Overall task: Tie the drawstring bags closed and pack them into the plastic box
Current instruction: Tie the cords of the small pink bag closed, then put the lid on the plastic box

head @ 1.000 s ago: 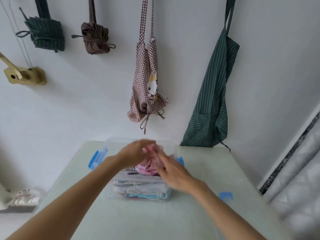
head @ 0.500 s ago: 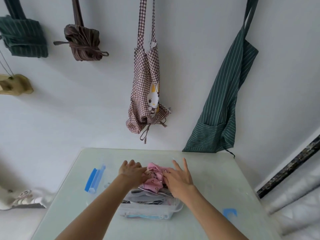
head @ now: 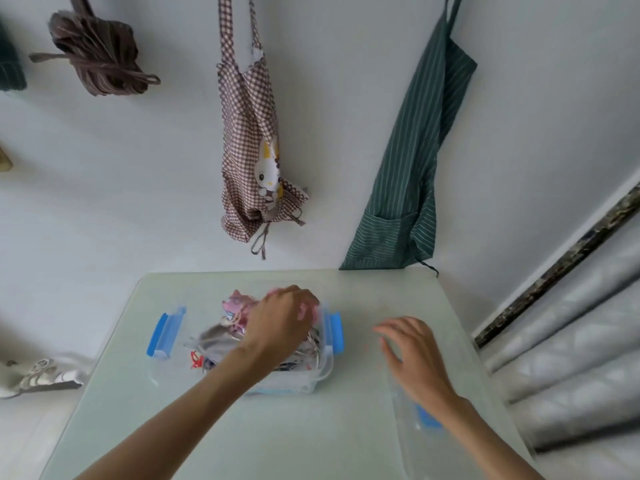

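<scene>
A clear plastic box [head: 322, 372] with blue clips [head: 336, 332] stands mid-table, filled with drawstring bags. A pink printed bag [head: 239, 304] lies on top at the far side, and a grey bag [head: 214, 341] sits in front of it. My left hand [head: 280, 320] lies on top of the bags, its fingers bent down over the pink one, pressing it into the box. To the right of the box, my right hand [head: 412, 355] has its fingers spread above the far end of the clear lid [head: 412, 445], which lies flat on the table.
The pale green table [head: 242, 438] stands against a white wall. A checked apron [head: 252, 150] and a green striped apron [head: 408, 188] hang behind it. A grey curtain [head: 571, 341] runs along the right. Sandals [head: 38, 374] lie on the floor at the left.
My right hand has left the pink bag and moved right to the lid. My left hand has shifted over the top of the bags. The camera has tilted down.
</scene>
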A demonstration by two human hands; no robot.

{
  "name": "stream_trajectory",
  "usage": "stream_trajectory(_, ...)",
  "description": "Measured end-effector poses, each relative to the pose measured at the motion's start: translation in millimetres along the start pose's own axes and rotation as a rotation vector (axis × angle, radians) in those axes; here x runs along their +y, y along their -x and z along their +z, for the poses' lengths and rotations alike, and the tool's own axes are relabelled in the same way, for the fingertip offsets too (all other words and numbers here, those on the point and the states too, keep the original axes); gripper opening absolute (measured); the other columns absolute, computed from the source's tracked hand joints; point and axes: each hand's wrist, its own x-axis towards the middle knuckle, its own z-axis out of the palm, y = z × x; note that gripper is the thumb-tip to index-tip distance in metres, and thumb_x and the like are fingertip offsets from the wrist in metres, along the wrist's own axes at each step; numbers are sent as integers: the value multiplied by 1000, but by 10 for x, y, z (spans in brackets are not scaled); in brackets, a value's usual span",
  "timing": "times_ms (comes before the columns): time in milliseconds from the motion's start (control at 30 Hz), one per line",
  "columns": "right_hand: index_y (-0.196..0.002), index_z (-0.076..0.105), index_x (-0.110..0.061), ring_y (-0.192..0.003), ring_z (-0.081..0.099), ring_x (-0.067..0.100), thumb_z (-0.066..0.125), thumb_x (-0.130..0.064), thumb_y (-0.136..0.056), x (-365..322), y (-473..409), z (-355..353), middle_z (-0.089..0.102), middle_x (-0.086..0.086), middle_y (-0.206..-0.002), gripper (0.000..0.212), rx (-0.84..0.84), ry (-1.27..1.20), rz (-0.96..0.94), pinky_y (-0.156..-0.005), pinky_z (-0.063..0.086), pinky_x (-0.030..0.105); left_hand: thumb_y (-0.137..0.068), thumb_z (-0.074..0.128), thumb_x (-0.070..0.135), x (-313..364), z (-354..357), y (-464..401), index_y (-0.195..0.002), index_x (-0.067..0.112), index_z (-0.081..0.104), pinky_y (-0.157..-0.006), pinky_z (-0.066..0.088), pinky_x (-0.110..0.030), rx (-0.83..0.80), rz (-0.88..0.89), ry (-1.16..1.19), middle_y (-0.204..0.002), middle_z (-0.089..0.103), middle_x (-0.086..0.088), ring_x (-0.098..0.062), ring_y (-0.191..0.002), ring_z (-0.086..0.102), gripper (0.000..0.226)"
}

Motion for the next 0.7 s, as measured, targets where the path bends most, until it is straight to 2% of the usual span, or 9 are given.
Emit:
stream_trajectory(133,-129,52,-14,-122,50,24,53,-22,-93,664,737,-116,57,5,-130,38,-280,113,580,-101,38,32,-92,52,10,681,494,48,-108,8,69,-59,51,-17,-515,-310,662,-95,68,-2,-2,-67,64,23)
stream_trajectory(200,-142,32,-8,-134,36,27,48,-29,-95,875,1007,-67,39,11,-146,55,-390,87,852,-107,33,34,-97,46,14,899,775,107,-113,7,64,-58,48,-15,-762,-524,856,-101,62,-3,-1,-70,59,25)
stream_trajectory(267,-147,14,0,-141,22,29,44,-34,-96,1026,1229,-11,21,16,-154,68,-473,76,1022,-112,27,36,-98,42,15,1058,1090,174,-98,15,60,-67,48,-21,-822,-661,907,-107,54,-3,-9,-83,54,18)
stream_trajectory(333,-147,8,2,-144,13,28,42,-39,-97,1093,1348,109,10,17,-156,73,-523,39,1136,-114,22,37,-98,44,14,1076,1336,215,-84,21,50,-78,46,-30,-798,-719,800,-111,45,-3,-15,-96,45,16)
stream_trajectory(400,-147,11,1,-145,11,27,42,-42,-96,1183,1469,179,9,16,-156,74,-545,-46,1249,-115,20,37,-96,46,13,1147,1589,248,-104,16,52,-88,44,-33,-794,-754,712,-113,40,-5,-17,-101,41,11)
stream_trajectory(467,-144,25,0,-140,24,29,48,-39,-94,1212,1481,215,25,18,-151,67,-500,-123,1299,-110,27,35,-95,48,14,1128,1800,276,-131,7,44,-90,42,-34,-743,-845,767,-122,42,-5,-20,-109,43,37)
stream_trajectory(567,-123,51,0,-116,53,32,57,-19,-89,1260,1494,164,54,19,-129,39,-197,-259,1311,-90,44,35,-93,55,25,1138,1926,337,-137,10,39,-97,39,-36,-673,-932,883,-141,39,-7,-23,-127,40,50)
stream_trajectory(633,-108,49,-4,-97,58,30,56,-6,-89,1208,1487,33,58,23,-120,21,60,-588,1306,-75,46,33,-91,57,36,1100,1874,338,-136,13,41,-98,37,-36,-656,-996,1003,-143,41,-5,-23,-128,40,53)
stream_trajectory(700,-102,47,-5,-86,62,29,56,-2,-91,1126,1390,-183,61,25,-114,15,170,-928,1201,-73,49,31,-89,54,49,1043,1738,319,-138,13,39,-103,36,-38,-681,-1028,1068,-145,39,-5,-26,-131,40,63)
